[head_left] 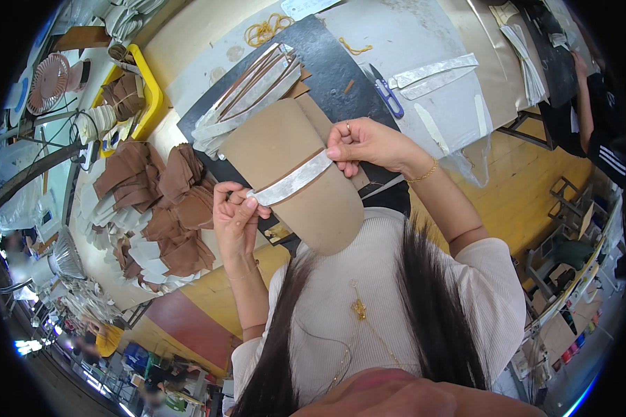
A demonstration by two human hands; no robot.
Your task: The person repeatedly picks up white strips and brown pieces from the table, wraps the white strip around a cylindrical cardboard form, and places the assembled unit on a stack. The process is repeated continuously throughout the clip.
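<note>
A tan leather-like panel (323,221) with a rounded near end lies over the table's near edge. Across its middle runs a whitish strip (294,182) with brown edges. The strip's left end is pinched between thumb and finger of my left hand (234,221). At the other end my right hand (368,144) grips the strip by the panel's right edge, fingers curled. Whether the strip is stuck to the panel I cannot tell. Beyond the panel, a pile of similar strips (254,90) rests on a black board (320,52).
Purple-handled scissors (388,96) lie right of the board, near more pale strips (435,75). Stacks of brown pieces (163,201) cover the left side, beside a yellow tray (153,94). Yellow cord (268,29) lies at the back. Another person's arm (584,104) shows at far right.
</note>
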